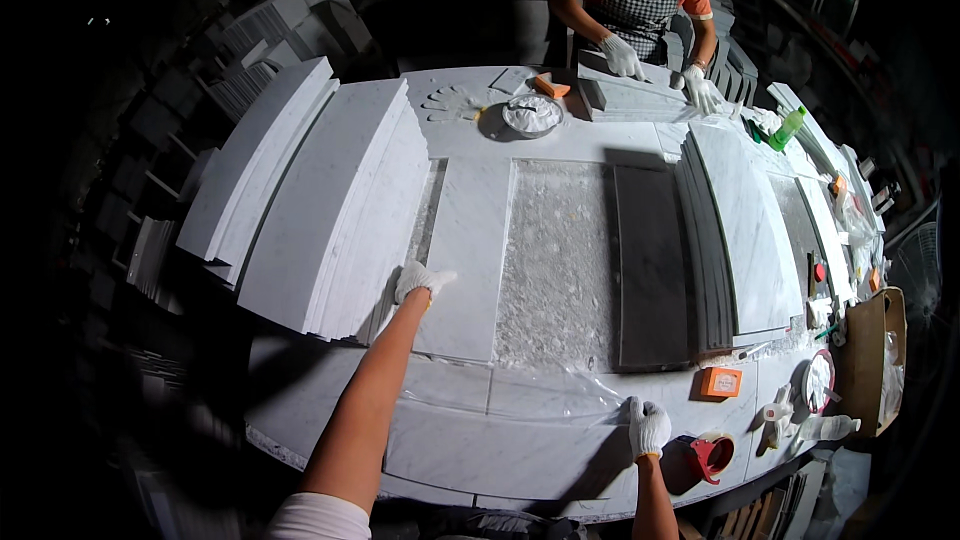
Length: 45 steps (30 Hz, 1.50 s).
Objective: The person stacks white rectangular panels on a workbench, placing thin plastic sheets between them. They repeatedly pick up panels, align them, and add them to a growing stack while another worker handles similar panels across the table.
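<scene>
where left hand [425, 283] reaches, pale slab [468, 230] runs lengthwise near to far

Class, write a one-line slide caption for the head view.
Gloved left hand at a pale stone slab, gloved right hand at clear plastic film, co-worker opposite.

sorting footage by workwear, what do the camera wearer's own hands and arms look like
The left hand and right hand wear white cloth gloves. Both forearms are bare. A white sleeve shows on the left only.

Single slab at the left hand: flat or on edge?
Flat: the white slab lies broad face up, the left hand at its edge.
</scene>
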### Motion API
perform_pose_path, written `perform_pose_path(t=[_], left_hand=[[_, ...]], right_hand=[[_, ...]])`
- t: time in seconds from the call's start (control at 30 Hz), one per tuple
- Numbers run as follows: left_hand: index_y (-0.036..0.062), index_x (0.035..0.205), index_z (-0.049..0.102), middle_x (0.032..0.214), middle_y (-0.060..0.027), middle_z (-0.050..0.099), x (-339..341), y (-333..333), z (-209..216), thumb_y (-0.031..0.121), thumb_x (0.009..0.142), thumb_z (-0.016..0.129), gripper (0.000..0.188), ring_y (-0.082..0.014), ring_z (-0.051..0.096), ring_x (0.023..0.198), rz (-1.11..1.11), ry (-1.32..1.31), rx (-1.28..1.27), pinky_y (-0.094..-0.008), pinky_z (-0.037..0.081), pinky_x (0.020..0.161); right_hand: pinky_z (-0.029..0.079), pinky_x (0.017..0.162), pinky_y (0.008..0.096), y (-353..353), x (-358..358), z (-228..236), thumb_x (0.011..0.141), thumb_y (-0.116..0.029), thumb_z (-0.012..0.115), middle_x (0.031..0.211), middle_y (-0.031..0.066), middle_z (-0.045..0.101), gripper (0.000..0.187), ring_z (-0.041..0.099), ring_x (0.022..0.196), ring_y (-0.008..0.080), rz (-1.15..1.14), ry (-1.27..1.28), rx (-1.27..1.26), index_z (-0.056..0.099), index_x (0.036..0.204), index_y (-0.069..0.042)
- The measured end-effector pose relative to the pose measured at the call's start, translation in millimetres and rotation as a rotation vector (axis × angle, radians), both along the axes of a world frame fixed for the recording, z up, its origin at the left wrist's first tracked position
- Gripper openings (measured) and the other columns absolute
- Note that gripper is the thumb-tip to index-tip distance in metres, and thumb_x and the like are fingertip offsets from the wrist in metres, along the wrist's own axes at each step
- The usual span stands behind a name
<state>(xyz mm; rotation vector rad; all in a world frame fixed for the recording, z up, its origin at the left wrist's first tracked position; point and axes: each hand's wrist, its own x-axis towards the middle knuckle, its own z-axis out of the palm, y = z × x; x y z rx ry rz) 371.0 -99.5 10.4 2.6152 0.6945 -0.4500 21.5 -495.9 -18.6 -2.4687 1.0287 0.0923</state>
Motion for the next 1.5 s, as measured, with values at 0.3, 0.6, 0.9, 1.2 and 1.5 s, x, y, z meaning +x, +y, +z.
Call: perform_pose_path(t=[0.3,0.6,0.9,1.2,1.5], left_hand=[[-0.0086,0.120,0.061,0.123,-0.0274,0.062,4.6,9.8,-7.7,0.056,0.054,0.088,0.096,-0.0340,0.063,0.115,-0.027,-0.028,-0.105,-0.0419,0.052,0.092],[-0.0145,0.130,0.049,0.129,-0.0271,0.058,13.5,19.0,-25.9,0.042,0.055,0.092,0.104,-0.0315,0.059,0.120,0.040,0.016,-0.245,-0.0403,0.049,0.097],[-0.0142,0.134,0.046,0.133,-0.0269,0.055,11.3,24.6,-19.6,0.043,0.056,0.092,0.107,-0.0308,0.054,0.125,0.070,0.028,-0.353,-0.0402,0.045,0.101],[-0.0138,0.134,0.046,0.133,-0.0258,0.056,7.3,18.2,10.8,0.044,0.056,0.093,0.108,-0.0307,0.054,0.125,0.051,0.076,-0.396,-0.0428,0.044,0.101],[-0.0138,0.132,0.046,0.129,-0.0213,0.057,34.6,52.4,-61.8,0.036,0.065,0.091,0.096,-0.0274,0.058,0.107,0.106,0.165,-0.459,-0.0455,0.048,0.087]], right_hand=[[0.045,0.059,0.0471,0.8,-0.2,4.4,0.091,-0.049,0.056,0.065,0.0211,0.063,0.050,0.063,0.061,0.0378,-0.022,0.075,0.013,0.071,0.070,-0.006],[0.046,0.060,0.0474,1.1,3.3,7.6,0.090,-0.051,0.055,0.068,0.0211,0.063,0.051,0.062,0.064,0.0397,-0.024,0.059,0.033,0.069,0.069,-0.006],[0.045,0.060,0.0476,6.4,6.2,14.3,0.090,-0.050,0.056,0.066,0.0206,0.062,0.051,0.062,0.063,0.0389,-0.014,0.030,0.005,0.069,0.069,-0.005],[0.043,0.058,0.0484,6.5,4.5,13.7,0.089,-0.049,0.058,0.064,0.0231,0.059,0.052,0.060,0.061,0.0400,-0.037,0.037,0.008,0.067,0.067,-0.002],[0.044,0.058,0.0493,6.2,3.2,8.4,0.088,-0.051,0.057,0.064,0.0218,0.060,0.052,0.061,0.062,0.0406,-0.042,0.019,-0.009,0.067,0.065,-0.005]])
